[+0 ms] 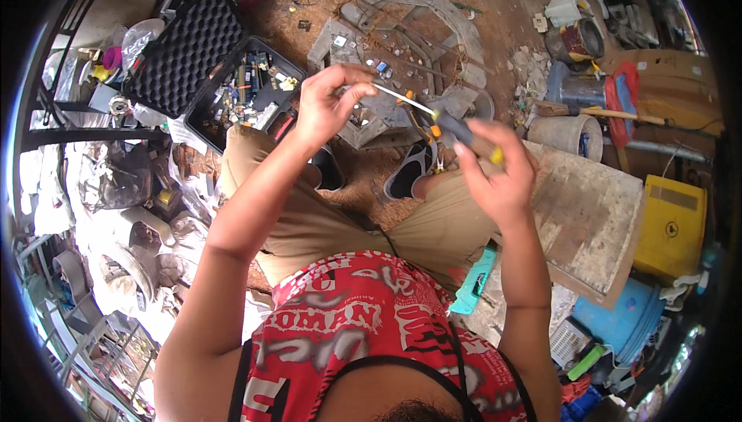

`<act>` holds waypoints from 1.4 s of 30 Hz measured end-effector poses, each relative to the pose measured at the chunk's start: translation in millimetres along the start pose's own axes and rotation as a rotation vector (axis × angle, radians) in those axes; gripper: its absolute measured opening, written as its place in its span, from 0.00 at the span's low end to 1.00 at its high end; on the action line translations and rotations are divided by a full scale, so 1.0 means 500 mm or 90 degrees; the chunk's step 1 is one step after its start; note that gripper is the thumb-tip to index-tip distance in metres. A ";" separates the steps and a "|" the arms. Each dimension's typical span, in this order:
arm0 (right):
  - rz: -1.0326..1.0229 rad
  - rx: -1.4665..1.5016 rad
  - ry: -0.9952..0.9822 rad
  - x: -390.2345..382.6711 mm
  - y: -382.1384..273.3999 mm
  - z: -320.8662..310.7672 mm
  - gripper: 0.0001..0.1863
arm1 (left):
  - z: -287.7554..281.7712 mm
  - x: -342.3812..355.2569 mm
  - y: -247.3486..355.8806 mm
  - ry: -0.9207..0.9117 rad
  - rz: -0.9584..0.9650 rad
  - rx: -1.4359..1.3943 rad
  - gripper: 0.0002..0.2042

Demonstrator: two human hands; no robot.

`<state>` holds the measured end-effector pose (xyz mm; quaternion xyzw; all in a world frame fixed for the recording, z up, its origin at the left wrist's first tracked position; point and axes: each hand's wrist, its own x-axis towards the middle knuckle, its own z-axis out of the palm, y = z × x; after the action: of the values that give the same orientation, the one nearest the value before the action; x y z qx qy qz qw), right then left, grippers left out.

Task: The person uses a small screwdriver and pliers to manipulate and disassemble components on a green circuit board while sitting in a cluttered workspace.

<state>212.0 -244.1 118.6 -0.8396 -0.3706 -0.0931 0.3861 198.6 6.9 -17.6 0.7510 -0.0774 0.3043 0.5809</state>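
Black-and-yellow-handled screwdriver [452, 126] with slim metal shaft, held up.
Right hand [501, 182] grips handle; left hand [331, 105] seemingly pinches tip; tool raised, nothing visibly engaged yet.

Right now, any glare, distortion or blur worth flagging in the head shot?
Head view: glare washes out the pale crumpled clutter at left; head view: the dark metal frame bends near the rim, and corners go black; head view: the screwdriver with steel shaft and black-and-yellow handle is readable, its tip detail too small to judge.
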 end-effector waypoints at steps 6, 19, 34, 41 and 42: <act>0.012 0.072 -0.003 -0.107 -0.062 -0.055 0.17 | -0.021 -0.076 0.160 0.049 -0.211 -0.281 0.16; -0.023 0.120 -0.197 -0.172 -0.133 -0.084 0.28 | -0.056 -0.139 0.239 0.036 -0.171 -0.466 0.15; -0.031 0.149 -0.213 -0.160 -0.147 -0.118 0.20 | -0.074 -0.127 0.285 -0.084 -0.081 -0.243 0.06; 0.010 0.126 -0.136 -0.203 -0.144 -0.064 0.19 | -0.075 -0.128 0.302 -0.064 -0.022 -0.079 0.04; 0.023 0.165 -0.111 -0.211 -0.144 -0.048 0.19 | -0.075 -0.126 0.306 -0.064 -0.021 -0.042 0.04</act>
<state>90.4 -288.5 130.1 -0.7941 -0.3968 0.0358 0.4590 62.1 -21.4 79.4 0.7468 -0.1042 0.2542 0.6056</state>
